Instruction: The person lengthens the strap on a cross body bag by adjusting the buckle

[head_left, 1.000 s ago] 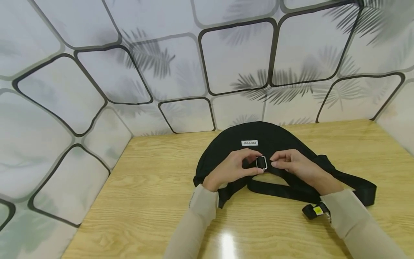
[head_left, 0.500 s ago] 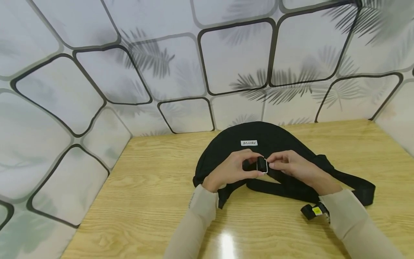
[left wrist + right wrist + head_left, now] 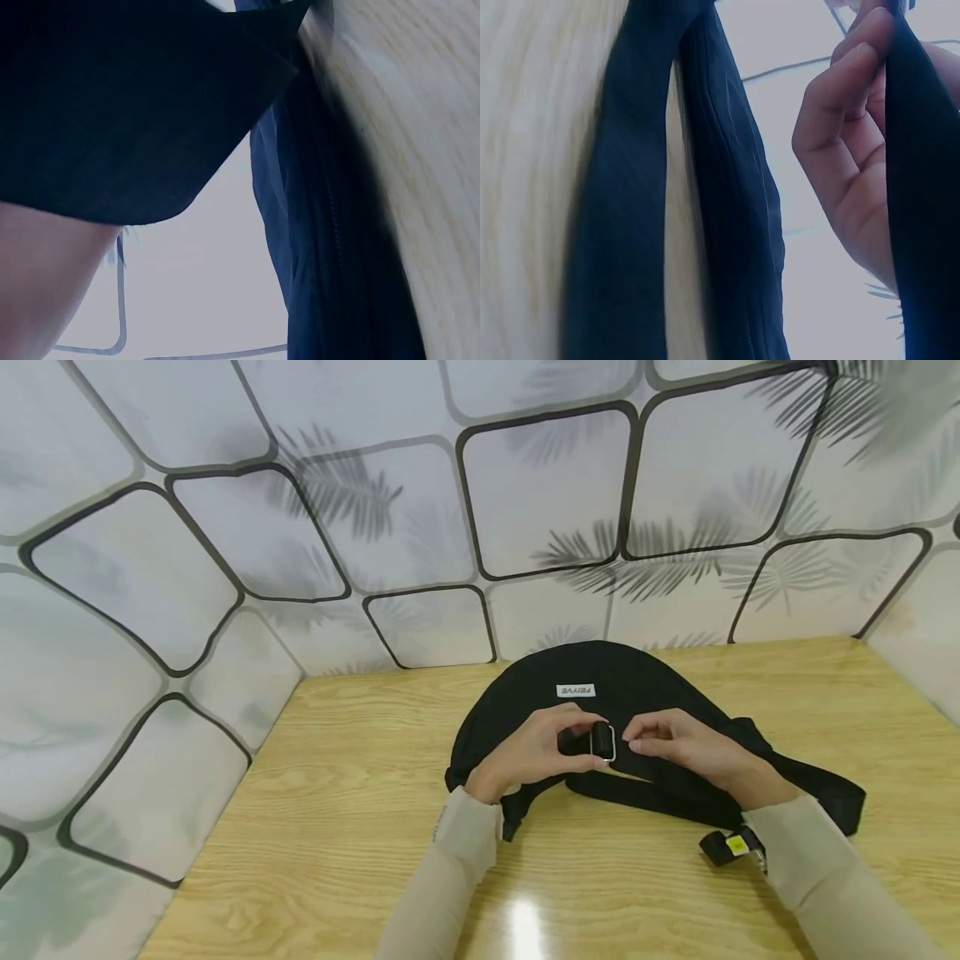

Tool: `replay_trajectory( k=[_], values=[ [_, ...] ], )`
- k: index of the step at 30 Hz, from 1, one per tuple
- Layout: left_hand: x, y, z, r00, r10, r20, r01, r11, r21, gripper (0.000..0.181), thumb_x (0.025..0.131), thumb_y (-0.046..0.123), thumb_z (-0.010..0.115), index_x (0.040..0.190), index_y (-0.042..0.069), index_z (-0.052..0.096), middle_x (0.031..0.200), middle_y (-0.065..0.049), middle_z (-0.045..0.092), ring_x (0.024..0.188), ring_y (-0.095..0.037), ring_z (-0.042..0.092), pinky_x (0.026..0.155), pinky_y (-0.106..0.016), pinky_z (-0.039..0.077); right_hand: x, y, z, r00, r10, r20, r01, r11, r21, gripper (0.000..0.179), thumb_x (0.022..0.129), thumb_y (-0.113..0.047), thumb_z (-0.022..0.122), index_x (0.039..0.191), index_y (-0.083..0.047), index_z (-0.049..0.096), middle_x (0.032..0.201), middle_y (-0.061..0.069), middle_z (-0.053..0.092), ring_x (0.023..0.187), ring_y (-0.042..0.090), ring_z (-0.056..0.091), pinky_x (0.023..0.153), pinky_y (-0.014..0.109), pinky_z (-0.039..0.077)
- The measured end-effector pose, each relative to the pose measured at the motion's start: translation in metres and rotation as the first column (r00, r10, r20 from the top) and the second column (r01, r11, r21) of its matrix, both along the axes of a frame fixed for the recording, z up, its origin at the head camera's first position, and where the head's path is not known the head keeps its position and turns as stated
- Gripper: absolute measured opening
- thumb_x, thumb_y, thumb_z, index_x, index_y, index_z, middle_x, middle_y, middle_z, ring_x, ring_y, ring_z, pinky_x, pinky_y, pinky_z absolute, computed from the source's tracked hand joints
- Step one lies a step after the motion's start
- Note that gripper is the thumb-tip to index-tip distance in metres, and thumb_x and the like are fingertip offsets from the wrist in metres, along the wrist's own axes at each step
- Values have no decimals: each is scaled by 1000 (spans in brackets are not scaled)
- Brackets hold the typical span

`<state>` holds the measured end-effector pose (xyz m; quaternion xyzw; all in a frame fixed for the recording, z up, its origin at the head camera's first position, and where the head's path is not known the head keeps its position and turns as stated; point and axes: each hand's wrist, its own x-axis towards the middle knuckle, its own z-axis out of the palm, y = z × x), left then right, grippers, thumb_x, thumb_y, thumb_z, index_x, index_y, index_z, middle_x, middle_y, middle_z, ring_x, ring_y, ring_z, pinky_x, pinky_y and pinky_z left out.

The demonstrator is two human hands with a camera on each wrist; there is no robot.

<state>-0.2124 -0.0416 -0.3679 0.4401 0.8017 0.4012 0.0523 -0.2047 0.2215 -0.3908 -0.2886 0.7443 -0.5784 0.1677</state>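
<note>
A black crescent-shaped sling bag (image 3: 600,662) with a white label (image 3: 575,691) lies flat on the table. Over its inner edge, my left hand (image 3: 534,747) grips a metal slide buckle (image 3: 614,745) between thumb and fingers, with black webbing threaded through it. Just right of the buckle, my right hand (image 3: 686,747) pinches the strap. The right wrist view shows the strap (image 3: 926,195) running down from those curled fingers (image 3: 847,90). In the left wrist view a wide dark strap (image 3: 135,112) crosses in front of the left hand and hides its fingertips.
More of the strap (image 3: 832,781) loops over the wooden table (image 3: 322,827) to the right. A black strap end with a yellow tag (image 3: 737,845) lies beside the right cuff. A patterned wall (image 3: 420,510) stands behind the table.
The buckle has shifted slightly left in my left hand. My right fingertips, right at its edge half a second ago, now sit a little apart from it.
</note>
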Motion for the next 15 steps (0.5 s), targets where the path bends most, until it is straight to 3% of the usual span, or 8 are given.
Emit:
replay_trajectory(
  k=[4,7,9,15],
  values=[
    [-1,-1,0,1000,5,-6,-5,1000,10,48,91,12,79,134,-1,63,110,-8,62,98,-16,55,86,-21,46,0,-2,-1,1000,-21,-6,20,999,-37,12,103,-1,55,101,3,66,80,-4,62,66,15,50,60,29,42],
    [-1,-3,1,1000,20,-4,-20,1000,9,49,91,13,79,134,0,62,112,-8,62,99,-15,55,87,-22,46,1,0,-2,998,-60,-14,59,995,-74,16,101,3,55,99,-6,68,69,-5,50,52,20,32,48,35,28],
    [-2,-3,1,1000,21,-5,-21,1000,8,49,90,13,79,134,0,62,112,-9,62,99,-16,56,87,-21,46,1,0,-4,997,-70,-11,69,992,-103,22,100,4,55,97,-12,70,66,-5,46,48,23,25,46,39,23],
    [0,2,0,1000,-9,-26,10,999,35,46,87,8,81,129,-3,65,104,-8,63,95,-17,58,84,-20,47,1,-5,-5,998,-54,-17,51,987,-155,29,100,5,54,97,-17,72,66,-6,47,49,24,23,46,39,22]
  ],
)
